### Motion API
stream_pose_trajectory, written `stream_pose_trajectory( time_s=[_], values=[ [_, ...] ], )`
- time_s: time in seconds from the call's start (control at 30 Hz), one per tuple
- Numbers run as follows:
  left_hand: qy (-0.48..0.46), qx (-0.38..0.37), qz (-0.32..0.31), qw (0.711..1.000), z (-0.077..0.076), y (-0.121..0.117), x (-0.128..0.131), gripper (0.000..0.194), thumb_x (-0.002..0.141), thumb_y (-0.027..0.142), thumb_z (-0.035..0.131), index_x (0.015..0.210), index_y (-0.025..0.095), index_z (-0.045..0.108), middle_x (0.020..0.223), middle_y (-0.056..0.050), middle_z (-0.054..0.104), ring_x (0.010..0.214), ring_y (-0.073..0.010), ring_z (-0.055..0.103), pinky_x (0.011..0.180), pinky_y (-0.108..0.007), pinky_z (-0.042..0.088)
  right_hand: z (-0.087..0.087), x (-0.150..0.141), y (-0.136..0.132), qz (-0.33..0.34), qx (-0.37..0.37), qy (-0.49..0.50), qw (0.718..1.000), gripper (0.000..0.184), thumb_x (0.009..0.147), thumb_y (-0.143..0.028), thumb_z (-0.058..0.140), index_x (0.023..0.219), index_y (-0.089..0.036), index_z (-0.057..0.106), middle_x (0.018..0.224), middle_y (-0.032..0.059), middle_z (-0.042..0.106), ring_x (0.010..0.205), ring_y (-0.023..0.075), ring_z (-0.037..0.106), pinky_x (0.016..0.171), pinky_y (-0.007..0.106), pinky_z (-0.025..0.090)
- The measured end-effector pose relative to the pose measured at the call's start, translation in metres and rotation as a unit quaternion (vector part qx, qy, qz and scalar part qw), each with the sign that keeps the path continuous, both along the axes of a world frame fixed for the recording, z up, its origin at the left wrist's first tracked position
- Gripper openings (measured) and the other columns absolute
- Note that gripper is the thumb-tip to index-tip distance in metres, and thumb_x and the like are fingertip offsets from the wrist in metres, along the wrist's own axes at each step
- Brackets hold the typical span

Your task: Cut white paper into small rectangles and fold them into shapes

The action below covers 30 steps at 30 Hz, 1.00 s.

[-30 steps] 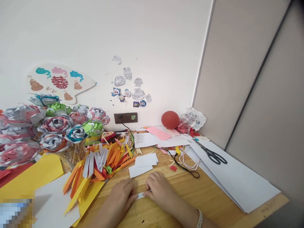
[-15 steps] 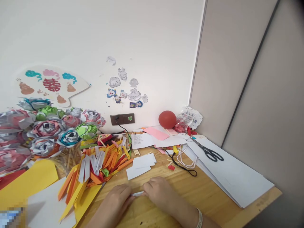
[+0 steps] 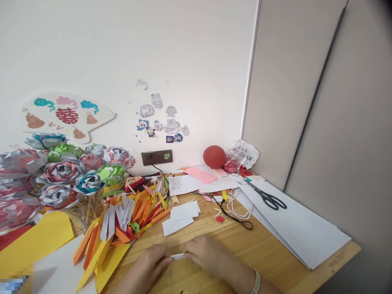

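Observation:
Low in the middle of the head view, a narrow folded strip of white paper [image 3: 177, 256] spans the gap between my two hands. My left hand [image 3: 154, 258] is closed on its left end, fingers pinched together. Its right end is in the closed fingers of my right hand [image 3: 203, 254], which has a bracelet at the wrist. Both ends of the strip are hidden by fingers. Just beyond my hands, several small white paper pieces [image 3: 180, 215] lie overlapping on the wooden table [image 3: 239, 249].
To the left are folded orange and yellow paper strips [image 3: 143, 208], paper flowers [image 3: 63, 171] and yellow sheets [image 3: 39, 234]. Black scissors [image 3: 269, 198] rest on large white sheets [image 3: 301, 228] at the right. A red balloon [image 3: 214, 157], bead string [image 3: 234, 212] and black cord [image 3: 235, 219] are behind.
My hands have shifted slightly and turned the paper, so more of the narrow white strip shows between them. The camera view has tilted a little; the things on the table stay put.

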<state>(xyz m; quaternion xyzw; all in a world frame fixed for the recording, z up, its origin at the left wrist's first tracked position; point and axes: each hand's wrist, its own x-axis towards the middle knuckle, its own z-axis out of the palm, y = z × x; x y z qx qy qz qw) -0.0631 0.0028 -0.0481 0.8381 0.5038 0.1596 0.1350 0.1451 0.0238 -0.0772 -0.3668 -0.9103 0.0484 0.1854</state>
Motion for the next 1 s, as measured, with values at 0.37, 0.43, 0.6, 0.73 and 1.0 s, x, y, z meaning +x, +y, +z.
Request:
stream_pose_trajectory(
  time_s=[0.37,0.43,0.6,0.73,1.0],
  values=[
    [-0.021,-0.017,-0.024,0.999,0.016,-0.001,-0.001,0.032,0.087,0.033,0.034,0.062,0.020,0.049,0.061,0.001,0.056,0.058,-0.0135,0.052,0.054,-0.021,0.039,0.012,0.004,0.003,0.015,-0.144,0.118,0.982,0.016,0.088,-0.020,0.051,0.091,-0.019,0.067,0.087,0.0007,0.070,0.076,0.0132,0.061,0.068,0.019,0.043],
    [-0.028,-0.029,-0.020,0.999,0.016,-0.001,-0.003,0.031,0.087,0.033,0.034,0.063,0.020,0.049,0.061,0.001,0.055,0.058,-0.0133,0.051,0.055,-0.021,0.038,0.014,0.007,0.003,0.005,-0.145,0.127,0.981,0.018,0.088,-0.017,0.049,0.089,-0.019,0.067,0.085,0.0010,0.070,0.075,0.0136,0.061,0.068,0.020,0.043],
    [-0.045,-0.032,0.002,0.998,0.011,0.002,-0.007,0.031,0.089,0.034,0.037,0.064,0.020,0.049,0.060,0.003,0.055,0.057,-0.0126,0.051,0.054,-0.020,0.038,0.018,0.008,0.002,0.009,-0.146,0.156,0.977,0.019,0.085,-0.013,0.049,0.089,-0.019,0.067,0.086,0.0023,0.069,0.077,0.0146,0.060,0.070,0.021,0.043],
    [-0.055,0.001,0.012,0.998,0.009,0.007,-0.013,0.032,0.088,0.035,0.039,0.063,0.020,0.052,0.061,0.003,0.058,0.058,-0.0131,0.054,0.055,-0.020,0.039,0.020,0.011,0.003,0.000,-0.161,0.179,0.971,0.019,0.083,-0.012,0.050,0.092,-0.018,0.066,0.084,0.0023,0.068,0.075,0.0146,0.060,0.067,0.021,0.042],
    [-0.013,0.195,0.408,0.892,0.039,0.024,-0.078,0.038,0.089,0.034,0.031,0.110,0.015,0.056,0.097,-0.013,0.069,0.083,-0.0266,0.066,0.066,-0.032,0.048,0.020,0.021,0.007,-0.106,-0.144,0.130,0.975,0.027,0.082,-0.018,0.052,0.109,-0.019,0.057,0.072,0.0006,0.065,0.068,0.0173,0.058,0.060,0.024,0.037]
  ],
)
